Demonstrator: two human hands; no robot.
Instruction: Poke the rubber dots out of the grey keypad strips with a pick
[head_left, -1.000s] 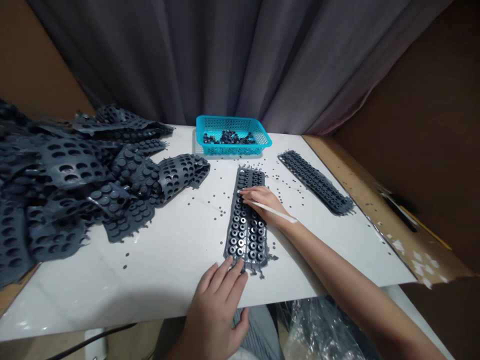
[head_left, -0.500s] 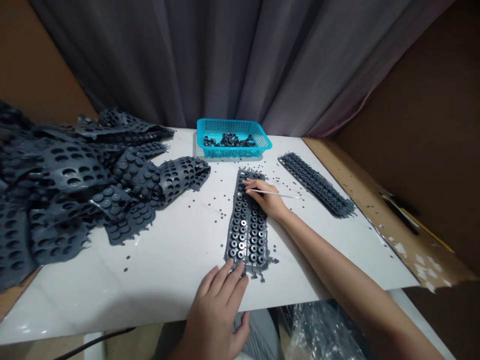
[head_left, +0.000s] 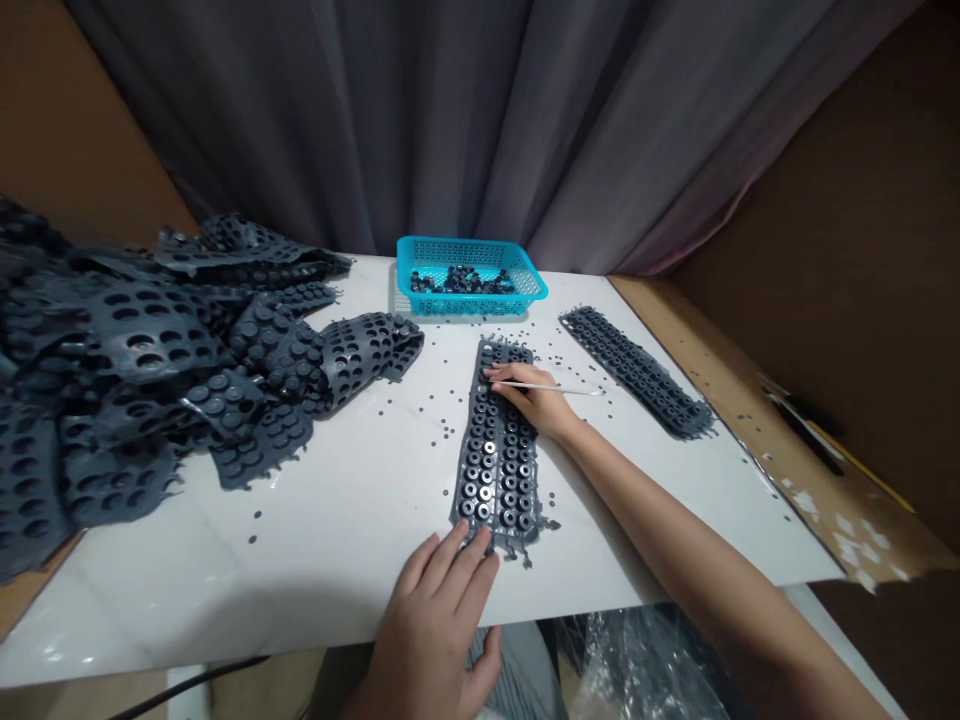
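Strip: dark grey rubber, long and narrow, with rows of small round rings moulded in, some showing pale centres. Ragged flash along the edges, most of it at the near end. It lies flat on the table mid-scene, running near to far and leaning slightly right at the far end. Your left hand rests its fingertips on the near end.

Stick: thin, pale, straight. Pinched in your right hand, it sits almost level, tip at the strip's far end, tail pointing right.
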